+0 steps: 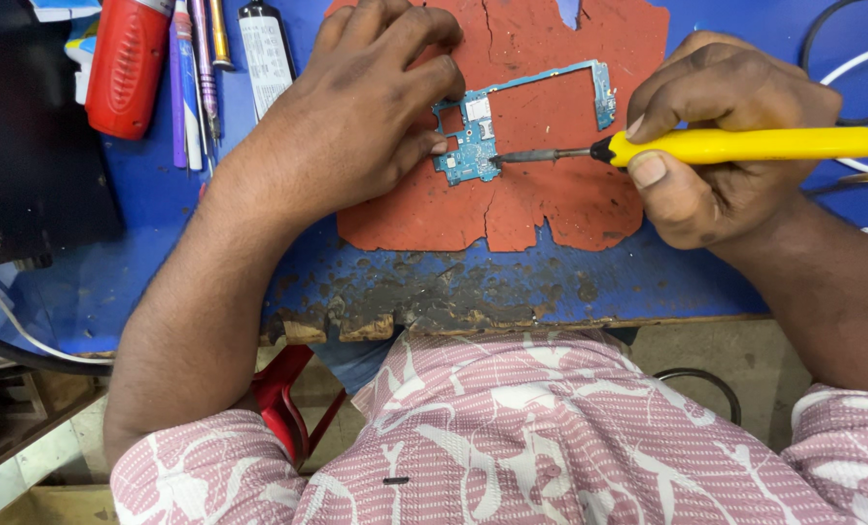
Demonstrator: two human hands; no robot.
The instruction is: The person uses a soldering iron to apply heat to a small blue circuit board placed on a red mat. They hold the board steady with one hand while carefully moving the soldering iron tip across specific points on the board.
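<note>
The blue desk (pixel 142 243) spans the view, its near edge charred and crumbled. On it lies a torn red-orange mat (pixel 541 204), cracked in several places, reaching to the top of the picture.

The left hand (pixel 356 117) rests palm down on the mat's left part, fingers curled and spread, their tips pressing the left end of a blue circuit board (pixel 475 146). The right hand (pixel 716 146) is closed around a yellow soldering iron (pixel 745 146), thumb along its near side.

The soldering iron lies almost level, its long axis running left to right; the handle runs off the right edge and the dark metal tip points left, touching the lower block of the circuit board. The board sits near the middle of the mat: a wide block at the left, with a thin frame arm running right and turning down at the far end.

At the upper left of the desk lies a red cylindrical container (pixel 128 63), upright in the picture. Just beside it lie slim pens (pixel 193 78), purple and yellow. Right of them lies a dark tube (pixel 266 53) with a white rectangular label. Dark and white cables (pixel 857 63) curl at the right edge.
</note>
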